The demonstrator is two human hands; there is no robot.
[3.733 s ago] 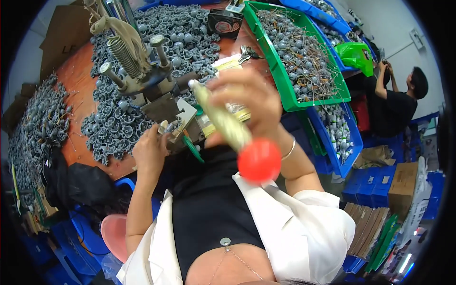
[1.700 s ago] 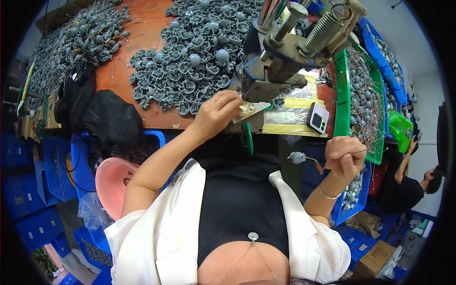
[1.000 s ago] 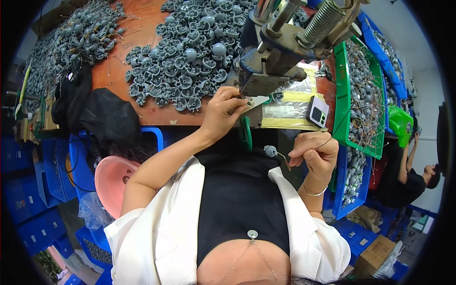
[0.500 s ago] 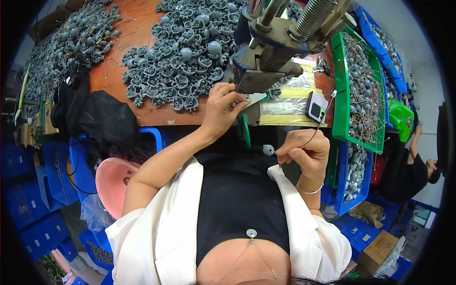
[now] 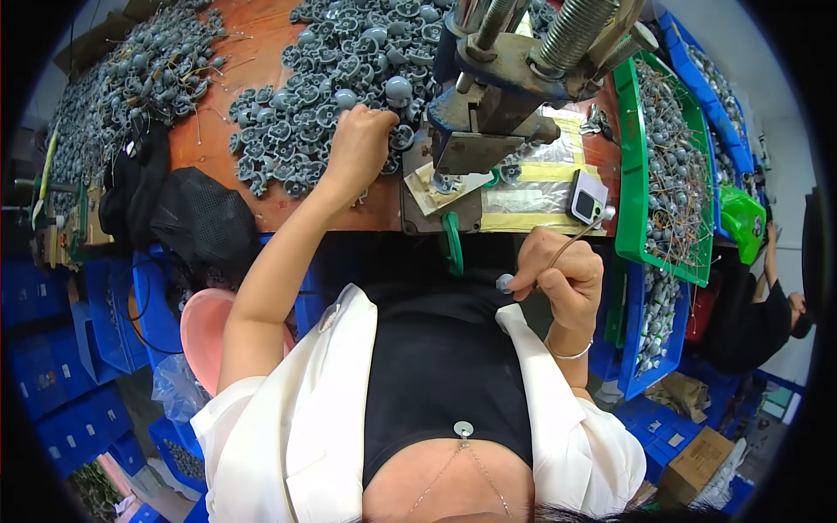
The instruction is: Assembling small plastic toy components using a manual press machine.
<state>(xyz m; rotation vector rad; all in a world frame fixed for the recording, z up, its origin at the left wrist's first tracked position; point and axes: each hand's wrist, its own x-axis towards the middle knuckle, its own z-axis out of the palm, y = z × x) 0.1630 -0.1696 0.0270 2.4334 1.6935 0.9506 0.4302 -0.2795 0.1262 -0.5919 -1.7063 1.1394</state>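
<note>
My left hand (image 5: 360, 150) is over the near right side of a heap of grey plastic half-shells (image 5: 301, 131). Its fingers are curled together, and their tips are hidden, so what they grip cannot be made out. Near my chest, my right hand (image 5: 562, 277) pinches a small grey ball-shaped part (image 5: 504, 283) with a brown wire (image 5: 571, 241) running from it across the fingers. The wire ends in a white connector (image 5: 608, 213). Under the metal press (image 5: 479, 148) lies a pale plate (image 5: 429, 193), and a grey shell (image 5: 446, 183) sits on it.
A green tray (image 5: 629, 174) of wired grey parts stands at the right, beside blue bins (image 5: 635, 349). A phone (image 5: 588, 196) lies near the table edge. At far left is another heap of wired parts (image 5: 144, 70). A pink basin (image 5: 205, 336) stands below. Another person (image 5: 751, 322) is at far right.
My left hand has left the plate under the press and moved left and away to the shell heap. The plate now shows a shell. My right hand still holds the wired ball part, slightly turned.
</note>
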